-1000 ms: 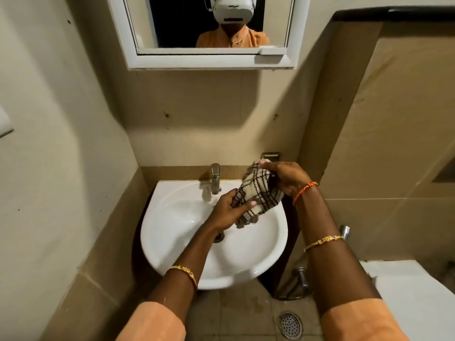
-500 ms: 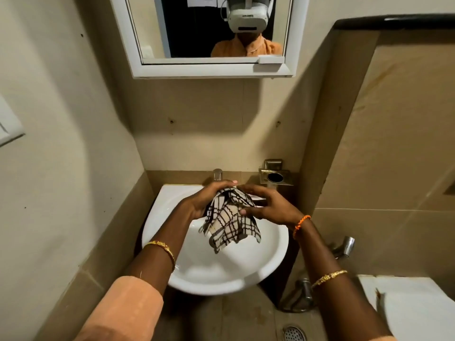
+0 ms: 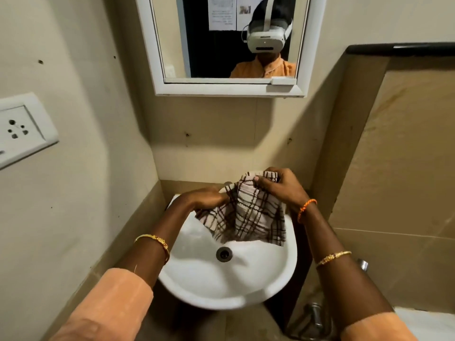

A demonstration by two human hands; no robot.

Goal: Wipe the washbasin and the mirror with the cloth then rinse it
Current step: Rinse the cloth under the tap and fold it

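A checked beige and brown cloth (image 3: 253, 215) hangs spread over the back of the white washbasin (image 3: 221, 289). My left hand (image 3: 206, 198) grips its left edge. My right hand (image 3: 280, 187) pinches its top right corner, held a little higher. The cloth hides the tap behind it. The drain (image 3: 224, 254) shows below the cloth. The white-framed mirror (image 3: 229, 45) hangs on the wall above the basin and reflects a person wearing a headset.
A wall socket plate (image 3: 22, 129) sits on the left wall. A tiled partition with a dark top (image 3: 398, 49) stands to the right. Pipework (image 3: 315, 318) lies on the floor at lower right, beside a white surface (image 3: 423, 318).
The cloth was bunched between my hands; now it is pulled open and spread over the basin. My right hand rose to the upper right. The view tilted up, showing more mirror.
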